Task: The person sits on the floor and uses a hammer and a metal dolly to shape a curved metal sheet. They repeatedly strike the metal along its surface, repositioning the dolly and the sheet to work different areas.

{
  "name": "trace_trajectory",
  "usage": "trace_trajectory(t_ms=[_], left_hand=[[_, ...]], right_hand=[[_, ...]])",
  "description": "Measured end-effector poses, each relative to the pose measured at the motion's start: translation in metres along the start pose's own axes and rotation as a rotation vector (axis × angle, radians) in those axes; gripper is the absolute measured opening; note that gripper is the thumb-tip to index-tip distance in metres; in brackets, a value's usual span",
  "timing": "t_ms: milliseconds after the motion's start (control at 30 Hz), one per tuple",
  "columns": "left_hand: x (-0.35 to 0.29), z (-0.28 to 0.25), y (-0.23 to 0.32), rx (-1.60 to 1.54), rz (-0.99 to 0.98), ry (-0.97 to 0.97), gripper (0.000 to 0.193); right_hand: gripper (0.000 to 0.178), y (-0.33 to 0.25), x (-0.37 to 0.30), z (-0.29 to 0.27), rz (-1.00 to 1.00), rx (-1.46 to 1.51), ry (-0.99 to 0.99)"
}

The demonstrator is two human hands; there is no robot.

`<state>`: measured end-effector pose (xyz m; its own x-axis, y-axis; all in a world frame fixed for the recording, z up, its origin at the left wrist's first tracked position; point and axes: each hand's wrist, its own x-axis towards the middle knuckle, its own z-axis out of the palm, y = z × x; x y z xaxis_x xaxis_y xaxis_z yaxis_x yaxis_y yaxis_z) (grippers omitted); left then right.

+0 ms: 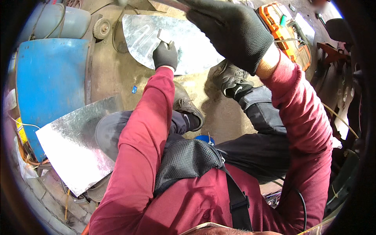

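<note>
My left hand (165, 56), in a black knit glove, grips a small pale rectangular block (164, 36). The block sits over a shiny sheet of metal (196, 55) with a curved near edge, lying on the floor ahead of me. My right hand (235, 33), also gloved in black, is raised much closer to the camera above the sheet's right side. From its fingers a long-handled tool (172, 4) reaches left along the upper edge of the picture. That tool is partly cut off and its kind is unclear.
Another shiny metal sheet (78, 145) leans by my left knee, beside a blue curved panel (53, 86). An orange and black case (288, 35) lies at the far right. A small wheel (102, 28) and a grey cylinder (74, 21) stand far left. My shoes (187, 103) flank the sheet's near edge.
</note>
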<state>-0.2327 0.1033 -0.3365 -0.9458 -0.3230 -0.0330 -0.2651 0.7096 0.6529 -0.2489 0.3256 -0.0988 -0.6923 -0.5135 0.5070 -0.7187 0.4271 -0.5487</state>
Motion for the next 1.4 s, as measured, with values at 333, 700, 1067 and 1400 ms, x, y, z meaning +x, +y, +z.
trace_trajectory(t_ms=[333, 700, 1067, 1400], left_hand=[[0.005, 0.010, -0.020, -0.107, 0.038, 0.023, 0.032], [0.011, 0.000, -0.009, -0.211, 0.001, -0.035, 0.030], [0.010, -0.019, -0.018, -0.556, -0.131, -0.150, 0.028], [0.010, -0.031, -0.018, -0.450, -0.040, -0.032, 0.024]], right_hand=[[0.046, 0.032, -0.060, 0.023, 0.432, -0.108, -0.437], [0.046, 0.045, -0.053, -0.007, 0.561, -0.056, -0.453], [0.042, 0.065, -0.027, 0.014, 0.243, -0.003, -0.279], [0.052, 0.083, -0.117, 0.040, 0.531, -0.027, -0.529]])
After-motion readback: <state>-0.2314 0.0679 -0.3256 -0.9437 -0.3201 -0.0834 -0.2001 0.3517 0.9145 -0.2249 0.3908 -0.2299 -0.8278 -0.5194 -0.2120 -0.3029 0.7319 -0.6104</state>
